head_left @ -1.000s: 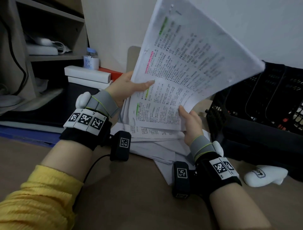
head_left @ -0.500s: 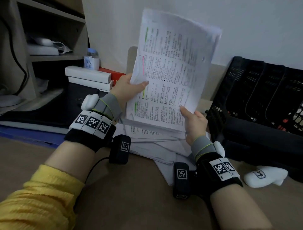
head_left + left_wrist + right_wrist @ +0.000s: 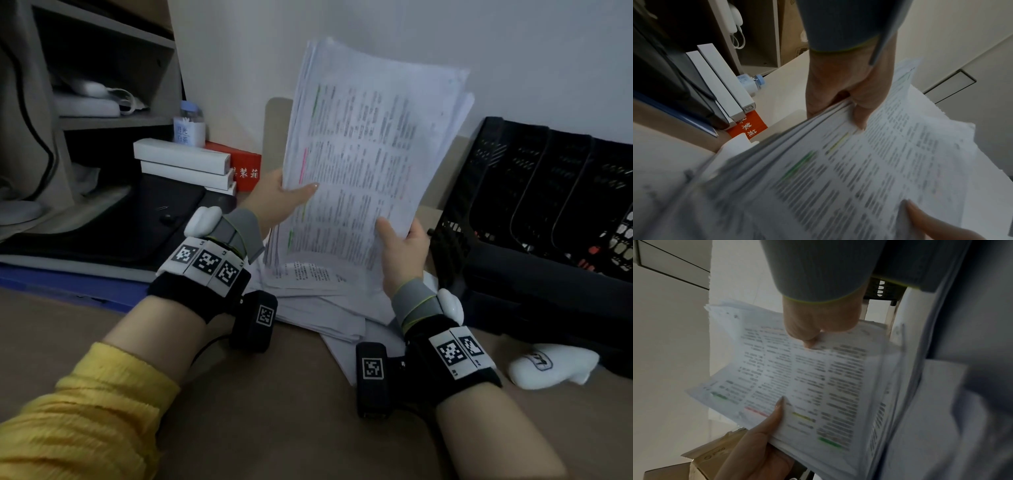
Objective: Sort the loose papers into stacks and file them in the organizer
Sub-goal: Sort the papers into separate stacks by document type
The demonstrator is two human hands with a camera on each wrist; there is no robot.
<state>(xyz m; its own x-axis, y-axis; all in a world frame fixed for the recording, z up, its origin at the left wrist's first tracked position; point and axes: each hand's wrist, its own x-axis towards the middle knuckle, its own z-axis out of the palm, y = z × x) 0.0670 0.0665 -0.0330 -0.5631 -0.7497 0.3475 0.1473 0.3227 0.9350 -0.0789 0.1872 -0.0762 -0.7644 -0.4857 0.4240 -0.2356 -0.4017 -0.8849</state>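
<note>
Both hands are holding up one thick stack of papers (image 3: 363, 164), nearly upright above the desk (image 3: 274, 411). The left hand (image 3: 277, 202) pinches its left edge, thumb across the print; the right hand (image 3: 404, 250) grips the bottom right corner. More loose sheets (image 3: 318, 301) lie underneath. The black organizer (image 3: 548, 205) sits just right; its slots look empty, hard to tell.

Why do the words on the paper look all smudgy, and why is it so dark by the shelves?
Left wrist view: the papers sit very close to the camera, so the print smears. Right wrist view: the print is blurred too, and the right side is dim. Head view: the print is sharper but too small to read; the shelves sit in shadow.
</note>
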